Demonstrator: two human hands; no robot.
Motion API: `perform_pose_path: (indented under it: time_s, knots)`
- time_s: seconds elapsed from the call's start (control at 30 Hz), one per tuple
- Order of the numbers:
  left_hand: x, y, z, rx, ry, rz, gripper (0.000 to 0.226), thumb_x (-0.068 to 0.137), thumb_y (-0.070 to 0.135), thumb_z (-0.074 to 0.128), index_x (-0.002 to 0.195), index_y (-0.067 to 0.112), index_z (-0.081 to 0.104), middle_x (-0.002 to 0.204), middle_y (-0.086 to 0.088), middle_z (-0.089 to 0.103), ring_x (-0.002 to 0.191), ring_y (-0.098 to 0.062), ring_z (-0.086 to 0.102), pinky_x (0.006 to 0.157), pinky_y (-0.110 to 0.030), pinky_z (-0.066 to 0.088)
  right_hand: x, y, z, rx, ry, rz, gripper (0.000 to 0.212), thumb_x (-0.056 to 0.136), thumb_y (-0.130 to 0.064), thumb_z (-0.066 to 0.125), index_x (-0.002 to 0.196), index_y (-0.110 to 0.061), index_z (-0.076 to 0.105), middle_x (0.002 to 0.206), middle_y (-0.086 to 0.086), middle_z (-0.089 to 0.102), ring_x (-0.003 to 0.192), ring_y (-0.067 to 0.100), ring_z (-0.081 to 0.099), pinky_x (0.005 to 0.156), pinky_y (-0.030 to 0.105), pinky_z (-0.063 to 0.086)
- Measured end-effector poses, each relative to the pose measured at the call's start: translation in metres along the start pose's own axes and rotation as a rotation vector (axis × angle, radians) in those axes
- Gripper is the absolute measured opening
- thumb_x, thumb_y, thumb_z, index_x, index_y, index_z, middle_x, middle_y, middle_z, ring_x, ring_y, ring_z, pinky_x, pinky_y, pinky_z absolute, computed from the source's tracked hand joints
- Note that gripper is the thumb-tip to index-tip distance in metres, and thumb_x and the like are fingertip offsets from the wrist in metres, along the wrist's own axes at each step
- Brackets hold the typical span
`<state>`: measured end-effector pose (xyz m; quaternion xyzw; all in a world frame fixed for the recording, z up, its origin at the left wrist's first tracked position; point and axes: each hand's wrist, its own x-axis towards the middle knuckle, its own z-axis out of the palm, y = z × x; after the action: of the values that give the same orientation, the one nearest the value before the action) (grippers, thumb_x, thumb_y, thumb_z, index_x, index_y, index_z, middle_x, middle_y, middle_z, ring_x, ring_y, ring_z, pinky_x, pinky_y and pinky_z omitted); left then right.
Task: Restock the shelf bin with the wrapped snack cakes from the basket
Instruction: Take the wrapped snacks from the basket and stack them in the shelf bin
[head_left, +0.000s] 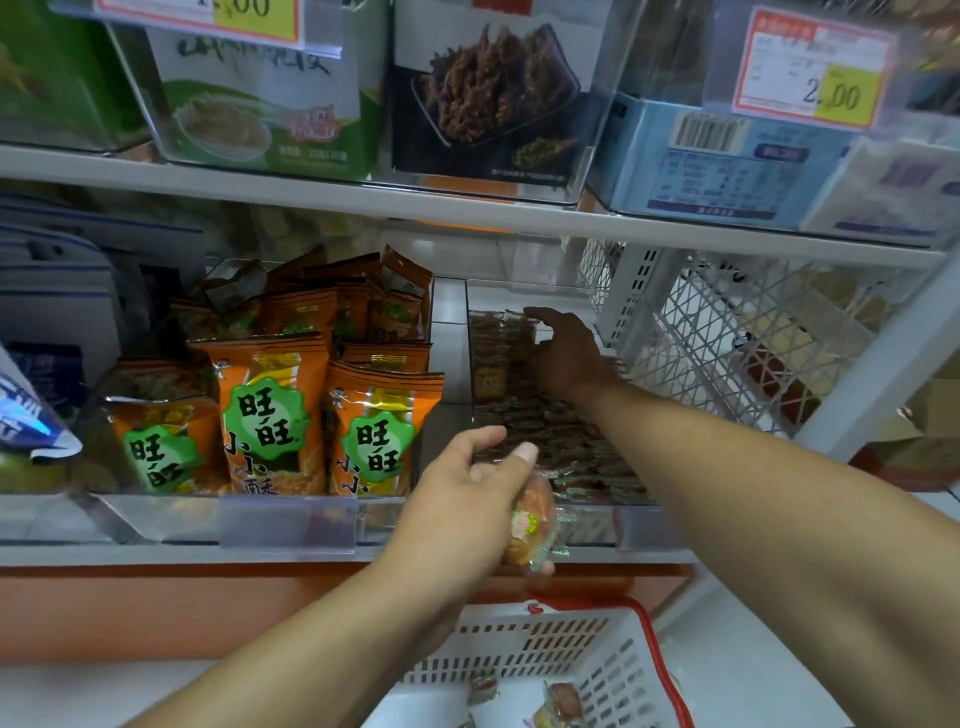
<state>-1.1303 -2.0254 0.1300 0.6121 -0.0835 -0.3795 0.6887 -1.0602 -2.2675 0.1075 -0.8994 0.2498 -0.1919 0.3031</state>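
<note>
white shelf (467, 208) spans the view, and on it sits the clear shelf bin (641, 522), lined with rows of small wrapped snack cakes (550, 441). just left, orange snack bags (270, 410) stand upright. below, the white basket (524, 654) with red handle holds a few loose cakes (563, 699). right hand (563, 353) reaches deep into the bin, fingers loose and spread over the cakes, grasping nothing. left hand (467, 499) grips one wrapped cake (532, 525) at the bin's front edge, above the basket.
</note>
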Motion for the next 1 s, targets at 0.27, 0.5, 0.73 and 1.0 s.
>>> perform_pose_path:
  time_s: [0.27, 0.5, 0.73, 1.0]
  knots:
    - [-0.006, 0.005, 0.003, -0.04, 0.203, 0.119, 0.028, 0.111, 0.025, 0.042, 0.107, 0.031, 0.069, 0.111, -0.012, 0.068, 0.093, -0.037, 0.072, 0.065, -0.048, 0.064, -0.117, -0.06, -0.045, 0.409, 0.122, -0.119, 0.014, 0.088, -0.044, 0.071, 0.096, -0.034, 0.067, 0.082, -0.015, 0.065, 0.069, 0.0, 0.055, 0.065, 0.027, 0.045]
    - [-0.018, 0.009, 0.008, -0.034, 0.243, 0.198, 0.027, 0.109, 0.026, 0.045, 0.107, 0.032, 0.071, 0.117, -0.007, 0.071, 0.11, -0.033, 0.069, 0.1, -0.061, 0.053, -0.206, -0.061, -0.056, 0.517, -0.265, 0.071, 0.054, 0.062, -0.05, 0.09, 0.104, -0.036, 0.06, 0.066, -0.003, 0.059, 0.057, 0.01, 0.055, 0.058, 0.04, 0.051]
    - [-0.017, 0.012, 0.007, -0.257, 0.125, 0.089, 0.017, 0.103, 0.014, 0.057, 0.116, 0.014, 0.067, 0.114, -0.018, 0.071, 0.089, -0.027, 0.074, 0.071, -0.038, 0.062, -0.202, -0.052, -0.062, 0.675, -0.293, 0.138, 0.027, 0.076, -0.012, 0.087, 0.094, -0.017, 0.069, 0.079, 0.017, 0.066, 0.073, 0.035, 0.07, 0.071, 0.042, 0.063]
    - [-0.02, 0.012, 0.007, -0.389, 0.114, 0.012, 0.026, 0.108, 0.012, 0.044, 0.123, 0.01, 0.065, 0.112, -0.028, 0.071, 0.075, -0.037, 0.074, 0.057, -0.04, 0.064, -0.204, -0.049, -0.056, 0.643, -0.329, 0.116, 0.018, 0.078, -0.018, 0.086, 0.093, -0.022, 0.076, 0.078, 0.004, 0.061, 0.071, 0.021, 0.06, 0.066, 0.032, 0.061]
